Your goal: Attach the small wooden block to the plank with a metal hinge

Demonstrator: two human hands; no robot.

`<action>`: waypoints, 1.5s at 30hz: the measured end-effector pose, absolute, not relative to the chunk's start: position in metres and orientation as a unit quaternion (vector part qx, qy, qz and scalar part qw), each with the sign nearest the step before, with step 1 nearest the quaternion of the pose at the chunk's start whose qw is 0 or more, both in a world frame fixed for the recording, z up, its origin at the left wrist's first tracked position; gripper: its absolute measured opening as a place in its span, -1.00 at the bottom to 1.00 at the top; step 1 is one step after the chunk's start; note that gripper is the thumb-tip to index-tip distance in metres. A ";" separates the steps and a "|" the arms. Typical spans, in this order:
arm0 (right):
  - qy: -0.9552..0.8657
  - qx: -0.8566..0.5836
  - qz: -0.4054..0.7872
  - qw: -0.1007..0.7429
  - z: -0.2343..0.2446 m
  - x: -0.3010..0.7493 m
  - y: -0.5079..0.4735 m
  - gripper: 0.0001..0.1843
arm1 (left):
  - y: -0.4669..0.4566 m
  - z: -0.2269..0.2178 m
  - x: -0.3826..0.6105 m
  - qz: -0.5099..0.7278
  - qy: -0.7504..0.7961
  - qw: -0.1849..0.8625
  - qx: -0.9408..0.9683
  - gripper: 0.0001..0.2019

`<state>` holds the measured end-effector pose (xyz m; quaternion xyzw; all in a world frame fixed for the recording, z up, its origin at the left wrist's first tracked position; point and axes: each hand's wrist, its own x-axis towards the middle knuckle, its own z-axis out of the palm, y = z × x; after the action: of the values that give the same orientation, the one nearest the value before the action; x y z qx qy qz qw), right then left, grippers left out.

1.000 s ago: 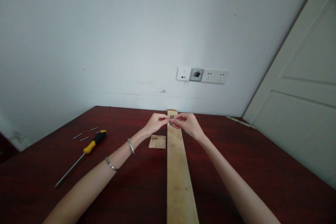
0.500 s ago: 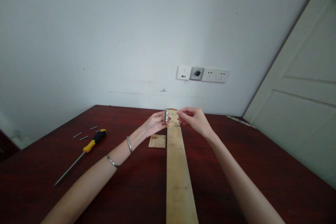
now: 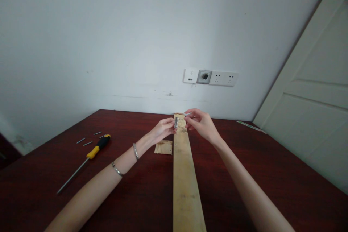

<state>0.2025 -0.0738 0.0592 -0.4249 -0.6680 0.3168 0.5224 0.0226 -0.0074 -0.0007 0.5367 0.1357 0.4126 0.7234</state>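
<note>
A long pale wooden plank (image 3: pixel 186 174) lies lengthwise on the dark red table (image 3: pixel 141 195), running away from me. Over its far end my left hand (image 3: pixel 163 129) pinches a small metal piece (image 3: pixel 175 123), perhaps a hinge, between thumb and fingers. My right hand (image 3: pixel 200 124) hovers just right of it, fingers curled in a pinch on something too small to make out. The two hands are a little apart. A small brown paper packet (image 3: pixel 163 147) lies on the table just left of the plank.
A yellow-and-black screwdriver (image 3: pixel 89 157) lies at the left with several loose screws (image 3: pixel 87 140) beyond it. A white wall with a row of sockets (image 3: pixel 210 77) stands behind the table. A white door (image 3: pixel 312 94) is at the right.
My hands were pressed together over the plank's end; they have parted. The left keeps the metal piece, and the right has drawn away to the right and slightly up.
</note>
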 end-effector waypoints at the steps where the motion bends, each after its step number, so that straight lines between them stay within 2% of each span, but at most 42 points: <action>1: -0.667 -0.425 0.315 0.525 0.059 0.202 -0.074 -0.67 | -0.007 -0.001 0.023 0.423 0.150 0.714 0.537 -0.76; 10: -0.673 -0.468 0.294 0.491 0.038 0.188 -0.064 -0.79 | -0.006 -0.006 0.028 0.521 0.287 0.590 0.546 -0.69; 18: -0.665 -0.485 0.291 0.488 0.025 0.186 -0.057 -0.74 | -0.013 -0.007 0.034 0.533 0.290 0.500 0.618 -0.75; 24: -0.674 -0.495 0.260 0.482 0.023 0.186 -0.055 -0.78 | -0.015 -0.005 0.035 0.516 0.287 0.452 0.669 -0.77; 27: -0.667 -0.494 0.281 0.482 0.026 0.189 -0.054 -0.77 | -0.013 0.001 0.026 0.499 0.272 0.410 0.713 -0.75; 30: -0.644 -0.473 0.355 0.485 0.032 0.194 -0.055 -0.73 | -0.012 0.014 0.011 0.465 0.248 0.296 0.797 -0.64; 33: -0.632 -0.434 0.427 0.478 0.039 0.198 -0.058 -0.66 | -0.011 0.028 -0.002 0.412 0.205 0.159 0.874 -0.35; 36: -0.630 -0.410 0.465 0.467 0.044 0.199 -0.062 -0.63 | -0.011 0.033 -0.006 0.367 0.163 0.096 0.911 -0.22; 42: -0.644 -0.401 0.482 0.437 0.047 0.199 -0.065 -0.65 | -0.007 0.022 0.001 0.390 0.137 0.069 0.908 -0.45; 45: -0.646 -0.399 0.485 0.435 0.045 0.200 -0.064 -0.66 | -0.005 0.019 0.001 0.408 0.137 0.070 0.900 -0.51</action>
<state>0.2002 -0.0638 0.0451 -0.3993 -0.6455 0.4846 0.4349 0.0013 -0.0050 0.0189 0.9001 0.1367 0.4078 0.0697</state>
